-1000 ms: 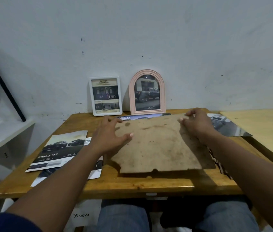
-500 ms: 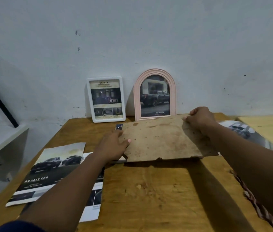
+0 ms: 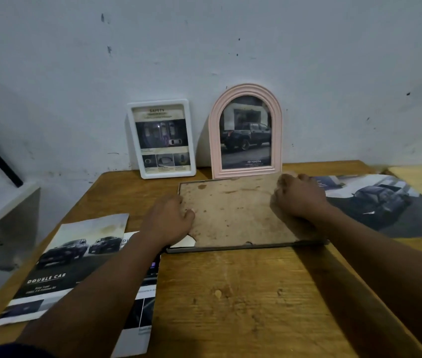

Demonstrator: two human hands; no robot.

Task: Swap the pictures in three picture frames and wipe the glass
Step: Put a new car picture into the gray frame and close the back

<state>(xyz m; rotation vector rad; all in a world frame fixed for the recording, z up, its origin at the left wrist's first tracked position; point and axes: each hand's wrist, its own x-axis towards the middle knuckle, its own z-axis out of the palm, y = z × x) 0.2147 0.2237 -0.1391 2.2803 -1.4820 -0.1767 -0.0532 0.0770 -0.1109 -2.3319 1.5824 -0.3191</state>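
Wooden table (image 3: 243,293), scuffed white wall (image 3: 204,47). Three frames: white frame (image 3: 158,102) and pink frame (image 3: 245,89) lean there, dark frame (image 3: 243,248) lies flat. Left hand (image 3: 168,220) grips its backing board (image 3: 235,210), right hand (image 3: 299,200) is curled on it, grip kinda unclear.

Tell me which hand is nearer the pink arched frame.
Right. The right hand rests at the far right corner of the backing board, just in front of the pink arched frame; the left hand is at its left edge, farther off.
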